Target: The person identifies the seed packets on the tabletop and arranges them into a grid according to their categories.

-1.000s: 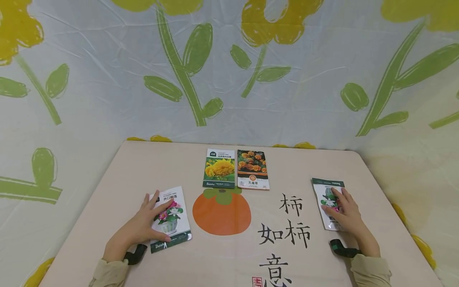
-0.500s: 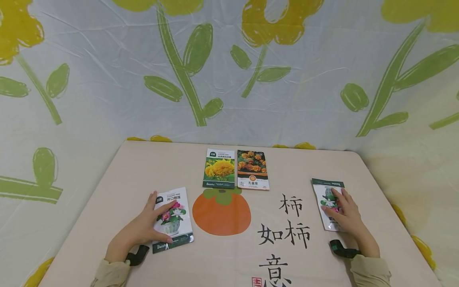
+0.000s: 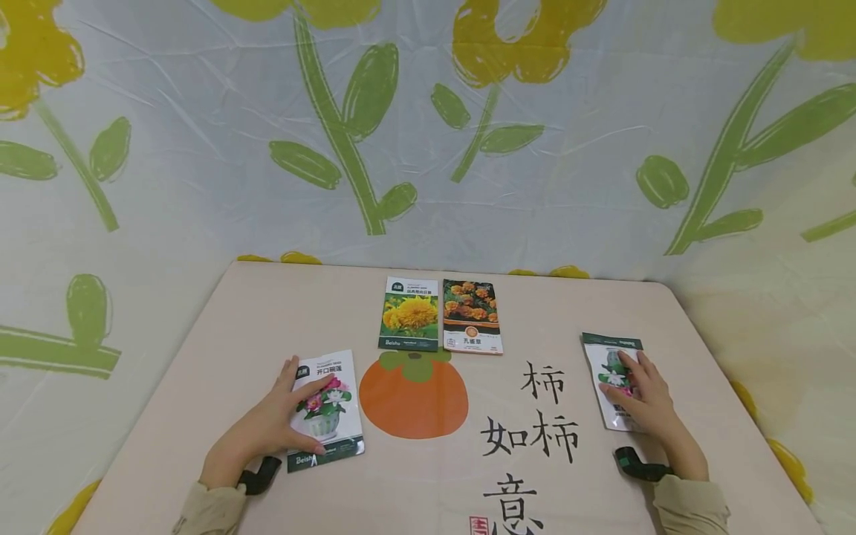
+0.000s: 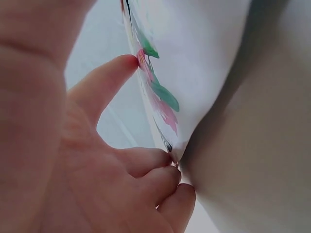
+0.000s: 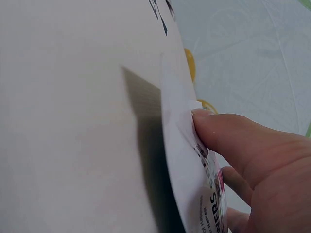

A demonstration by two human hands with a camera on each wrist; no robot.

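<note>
Behind and on both sides of the hands: pale backdrop (image 3: 221,186) printed with yellow flowers. Beneath the hands: beige tabletop (image 3: 267,312). Between the hands, closer to the right: black lettering (image 3: 558,435).

Over its packet: left hand (image 3: 267,420), digits spread wide and lightly bent, thumb and index finger in contact with the front, remaining fingers at the edge. Similarly placed: right hand (image 3: 645,401), half spread, thumb and fingertips touching its packet. Firmness of contact: cannot tell.

To the right of the left hand: orange persimmon print (image 3: 414,405). Directly under the left hand: bowl-lotus packet (image 3: 328,416), slightly slanted. Directly under the right hand: inverted packet (image 3: 610,371), green band at the far end, edge by the thumb raised above the tabletop. Beyond and between the hands, side by side: yellow-flower packet (image 3: 409,316) and orange-flower packet (image 3: 471,316).

Behind each hand: tan sleeves (image 3: 214,509). At the wrists: black wrist devices (image 3: 261,475). Nearer than both hands, between them: red seal print (image 3: 478,525).
</note>
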